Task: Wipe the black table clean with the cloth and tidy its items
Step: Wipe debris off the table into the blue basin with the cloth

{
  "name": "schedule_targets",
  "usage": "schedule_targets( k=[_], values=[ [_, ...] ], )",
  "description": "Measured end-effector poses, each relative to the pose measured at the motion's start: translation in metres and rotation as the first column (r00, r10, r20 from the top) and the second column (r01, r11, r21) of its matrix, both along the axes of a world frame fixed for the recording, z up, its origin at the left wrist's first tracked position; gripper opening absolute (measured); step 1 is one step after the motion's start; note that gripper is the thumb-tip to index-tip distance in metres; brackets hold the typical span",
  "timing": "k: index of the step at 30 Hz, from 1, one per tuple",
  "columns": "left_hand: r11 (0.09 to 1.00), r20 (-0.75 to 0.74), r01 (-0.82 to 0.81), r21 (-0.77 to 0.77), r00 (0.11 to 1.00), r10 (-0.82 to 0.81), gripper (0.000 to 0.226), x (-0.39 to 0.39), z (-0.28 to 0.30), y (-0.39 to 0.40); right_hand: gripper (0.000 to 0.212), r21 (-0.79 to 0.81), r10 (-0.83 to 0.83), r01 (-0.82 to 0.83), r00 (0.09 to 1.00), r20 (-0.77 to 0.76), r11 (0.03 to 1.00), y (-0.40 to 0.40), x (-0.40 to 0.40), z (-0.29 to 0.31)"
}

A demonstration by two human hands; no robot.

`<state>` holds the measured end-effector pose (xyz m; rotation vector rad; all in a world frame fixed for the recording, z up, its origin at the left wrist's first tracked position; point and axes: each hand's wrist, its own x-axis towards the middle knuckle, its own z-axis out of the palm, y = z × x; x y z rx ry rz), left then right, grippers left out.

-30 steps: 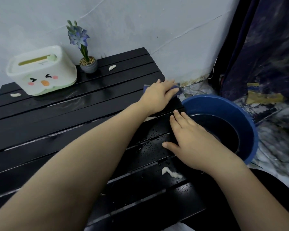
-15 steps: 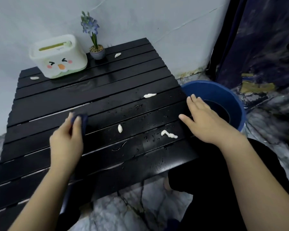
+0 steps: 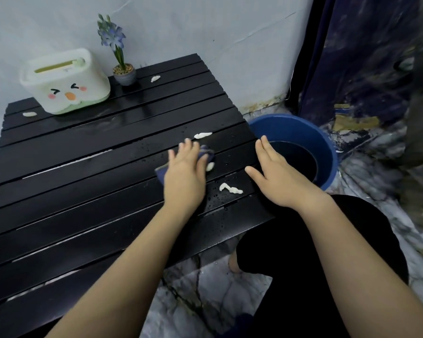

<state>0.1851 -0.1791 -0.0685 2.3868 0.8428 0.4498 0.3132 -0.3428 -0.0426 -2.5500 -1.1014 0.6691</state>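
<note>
The black slatted table [image 3: 83, 186] is wet, with water drops near its right side. My left hand [image 3: 185, 174] presses flat on a dark blue cloth [image 3: 206, 153], fingers straight; most of the cloth is hidden under the palm. White paste blobs lie on the slats: one just beyond the cloth [image 3: 202, 135], one touching the cloth's right edge [image 3: 210, 166], one nearer me [image 3: 230, 189]. My right hand [image 3: 276, 176] rests open on the table's right edge, fingers straight.
A white tissue box with a cartoon face [image 3: 65, 80] and a small potted blue flower [image 3: 124, 74] stand at the table's back. More white blobs lie at the back left [image 3: 29, 114] and back right [image 3: 155, 78]. A blue bucket [image 3: 327, 147] sits right of the table.
My left hand has swept the cloth from the table's right edge to its left side and back toward the right. The right hand has stayed at the right edge.
</note>
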Motion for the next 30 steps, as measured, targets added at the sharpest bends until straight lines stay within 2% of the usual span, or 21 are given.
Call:
schedule_targets(
  k=[2,4,5,8,11,13,14,16,18,23,30],
  values=[
    [0.986,0.077,0.053,-0.158,0.996,-0.041,0.036,0.017,0.007,0.001,0.076,0.004,-0.001,0.001,1.000,0.001,1.000,0.000,0.000,0.000],
    [0.947,0.192,-0.010,-0.321,0.978,0.075,0.032,0.021,0.017,0.016,0.076,0.004,0.002,-0.002,1.000,-0.004,1.000,0.000,0.001,0.000],
    [0.939,0.233,-0.077,-0.336,0.959,0.162,0.031,0.018,0.020,0.028,0.076,0.003,0.003,-0.003,1.000,-0.008,1.000,0.000,0.001,0.000],
    [0.932,0.197,-0.332,-0.147,0.913,0.356,0.036,-0.012,0.017,0.073,0.076,-0.003,0.006,-0.006,1.000,-0.019,1.000,0.000,0.003,0.000],
    [0.833,-0.051,-0.534,0.143,0.837,0.545,0.045,-0.061,-0.002,0.117,0.076,-0.019,0.009,-0.009,1.000,-0.011,1.000,0.001,0.004,0.000],
    [0.772,-0.219,-0.585,0.251,0.742,0.634,0.050,-0.083,-0.017,0.129,0.076,-0.024,0.011,-0.012,1.000,-0.008,1.000,0.001,0.003,0.000],
    [0.760,-0.258,-0.591,0.271,0.716,0.649,0.052,-0.087,-0.022,0.129,0.076,-0.026,0.013,-0.013,1.000,-0.006,1.000,0.001,0.003,0.000],
    [0.757,-0.268,-0.591,0.280,0.709,0.652,0.053,-0.078,-0.025,0.125,0.076,-0.031,0.013,-0.013,1.000,-0.002,0.999,0.001,0.004,0.000],
    [0.785,-0.266,-0.555,0.277,0.740,0.617,0.052,-0.056,-0.024,0.112,0.076,-0.038,0.012,-0.012,1.000,-0.006,0.999,0.001,0.005,0.001],
    [0.874,-0.223,-0.405,0.268,0.857,0.465,0.052,0.014,-0.024,0.062,0.076,-0.033,0.006,-0.007,1.000,-0.022,0.999,0.000,0.005,0.003],
    [0.966,-0.183,-0.173,0.194,0.960,0.209,0.049,0.104,-0.020,0.016,0.082,-0.066,-0.092,0.085,0.988,-0.122,0.994,-0.017,0.004,0.001]
  ],
)
